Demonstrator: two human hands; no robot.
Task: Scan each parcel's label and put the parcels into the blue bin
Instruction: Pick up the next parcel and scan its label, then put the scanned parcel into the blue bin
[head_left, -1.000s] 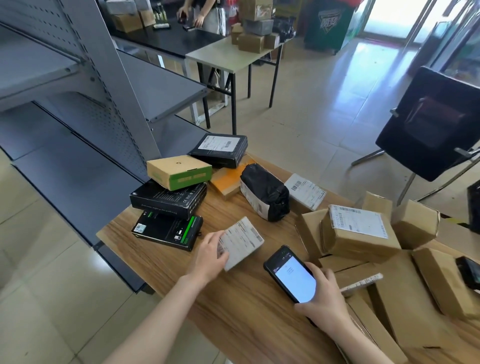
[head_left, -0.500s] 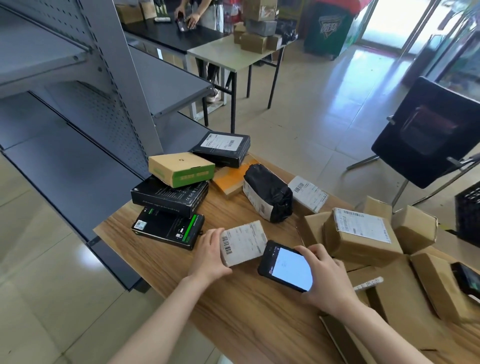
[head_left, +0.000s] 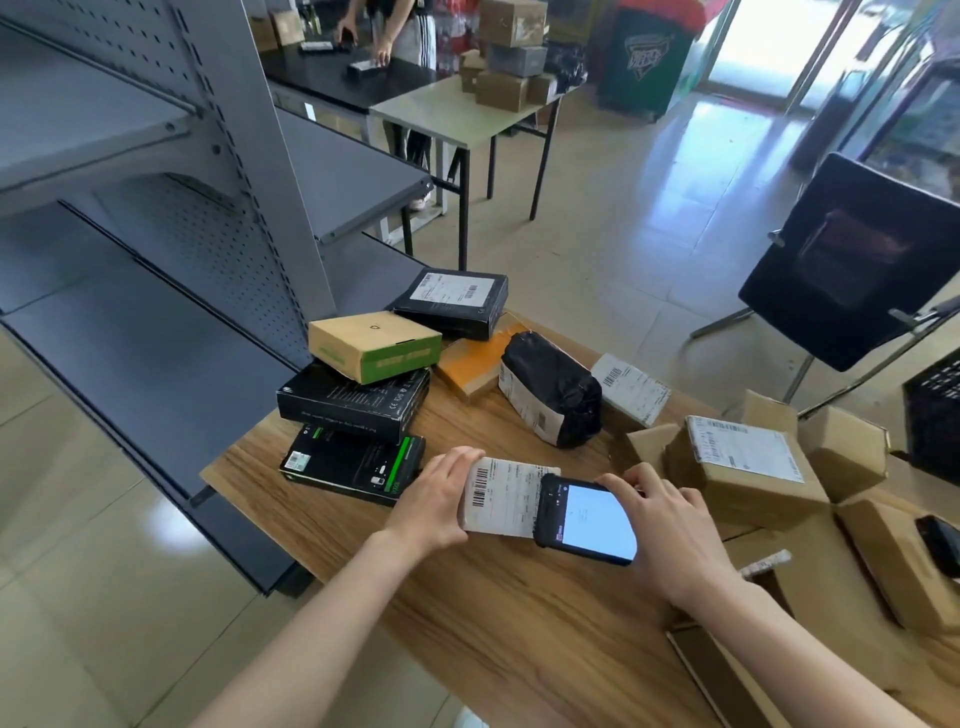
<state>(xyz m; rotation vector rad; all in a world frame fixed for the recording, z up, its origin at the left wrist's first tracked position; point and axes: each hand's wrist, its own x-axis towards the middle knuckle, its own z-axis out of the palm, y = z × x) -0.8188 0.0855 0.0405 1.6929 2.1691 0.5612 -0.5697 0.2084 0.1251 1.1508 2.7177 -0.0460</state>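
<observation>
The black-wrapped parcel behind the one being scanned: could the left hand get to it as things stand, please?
Probably not yet: the left hand is holding the small labelled parcel. Otherwise the way to the black-wrapped parcel looks clear.

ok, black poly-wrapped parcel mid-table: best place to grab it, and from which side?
Probably across its narrow width at the middle, coming from above. The black wrapped parcel lies lengthwise on the wooden table, rounded and soft-looking, so a hand can wrap over it. Its near side is open; the orange box and a white-labelled parcel crowd the flanks.
</observation>
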